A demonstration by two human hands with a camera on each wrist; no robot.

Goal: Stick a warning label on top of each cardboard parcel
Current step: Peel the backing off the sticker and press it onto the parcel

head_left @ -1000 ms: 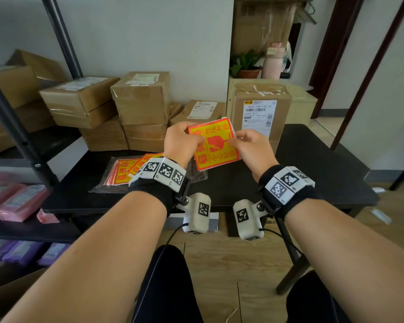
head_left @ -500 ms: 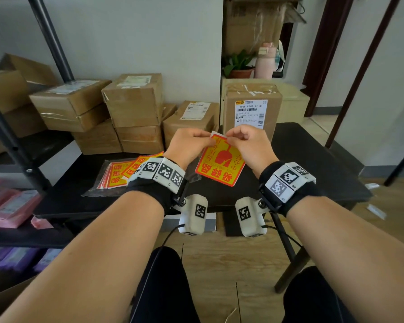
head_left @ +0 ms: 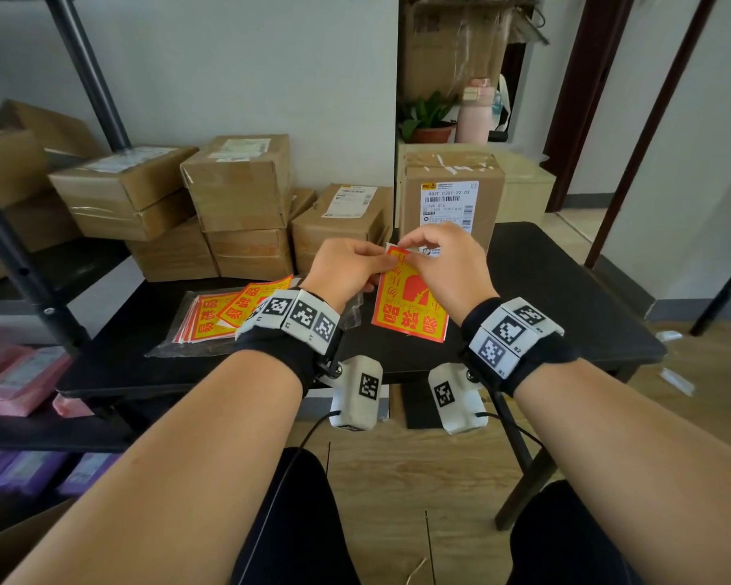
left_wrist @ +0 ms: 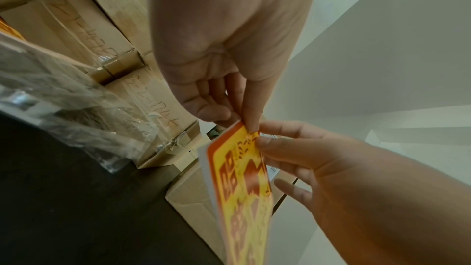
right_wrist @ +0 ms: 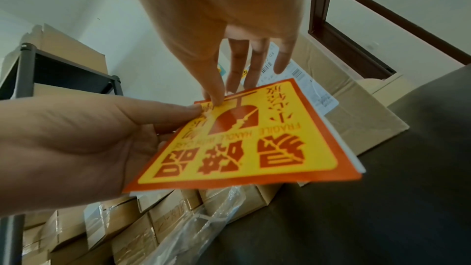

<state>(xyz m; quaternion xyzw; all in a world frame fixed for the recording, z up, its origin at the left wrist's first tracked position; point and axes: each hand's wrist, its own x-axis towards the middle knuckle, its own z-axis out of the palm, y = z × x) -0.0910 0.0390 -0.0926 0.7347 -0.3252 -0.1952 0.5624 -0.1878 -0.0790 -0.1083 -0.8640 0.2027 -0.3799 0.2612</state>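
A warning label (head_left: 410, 304) is being pinched at its top corner by both the left hand (head_left: 347, 268) and right hand (head_left: 444, 263) above the surface (head_left: 566, 289) — backing apparently being picked loose. No cardboard parcels (head_left: 237, 183) are looking labelled yet — basically everything's left.

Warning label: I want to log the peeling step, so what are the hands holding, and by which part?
Both hands pinch one warning label at its top corner: left hand and right hand meet there, fingertips together.
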